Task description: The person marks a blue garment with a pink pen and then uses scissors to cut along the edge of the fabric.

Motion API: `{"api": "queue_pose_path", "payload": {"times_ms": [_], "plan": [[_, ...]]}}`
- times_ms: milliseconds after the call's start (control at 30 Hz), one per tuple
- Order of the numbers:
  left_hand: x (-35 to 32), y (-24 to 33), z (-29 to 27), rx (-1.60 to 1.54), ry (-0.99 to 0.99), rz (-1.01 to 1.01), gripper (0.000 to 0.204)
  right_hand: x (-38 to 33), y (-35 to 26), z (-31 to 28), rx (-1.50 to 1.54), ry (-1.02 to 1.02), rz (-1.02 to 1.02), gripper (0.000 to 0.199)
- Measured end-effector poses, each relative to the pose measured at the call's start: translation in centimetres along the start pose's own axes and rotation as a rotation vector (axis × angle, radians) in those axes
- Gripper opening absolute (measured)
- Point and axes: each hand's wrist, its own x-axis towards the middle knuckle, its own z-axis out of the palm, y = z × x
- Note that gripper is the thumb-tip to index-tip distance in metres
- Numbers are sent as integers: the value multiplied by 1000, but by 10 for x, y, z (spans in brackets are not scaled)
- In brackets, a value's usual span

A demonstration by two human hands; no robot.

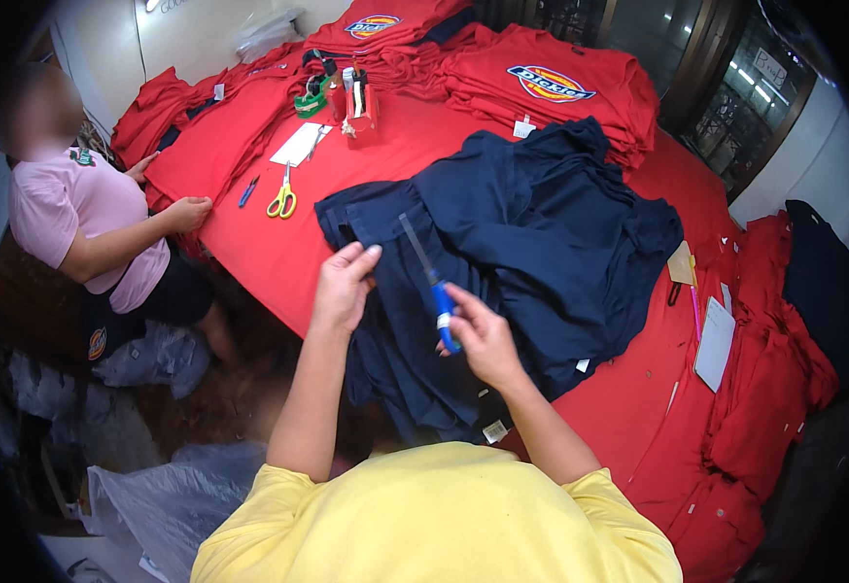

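Navy garments (531,243) mid-frame on red bench (278,253); left hand (342,287) pinching fabric edge, right hand (483,335) gripping blue-handled blade tool (434,287); trimming underway, next needs steady aim.

One wide fisheye view from a camera worn on the person's head, looking steeply down and forward. The hands sit close, near the middle, over the red tabletop (278,257). Straight edges bow toward the dark rounded rim, and forearms enter from below.

garment workshop, stacks of folded red shirts (551,92), navy garments (541,243) on red-covered table (269,253), scissors (282,199)
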Motion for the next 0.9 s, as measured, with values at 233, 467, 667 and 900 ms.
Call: {"api": "queue_pose_path", "payload": {"times_ms": [233, 467, 667, 900], "plan": [[78, 71, -82, 98, 318, 422, 10, 3, -15, -126, -893, 644, -121, 63], [122, 67, -30, 553, 162, 705, 44, -67, -4, -83, -634, 557, -195, 58], [129, 58, 46, 1237, 4, 663, 74, -99, 14, 1, -537, -71, -307, 73], [145, 74, 128, 1291, -415, 324, 69, -86, 36, -23, 84, 23, 136, 64]]}}
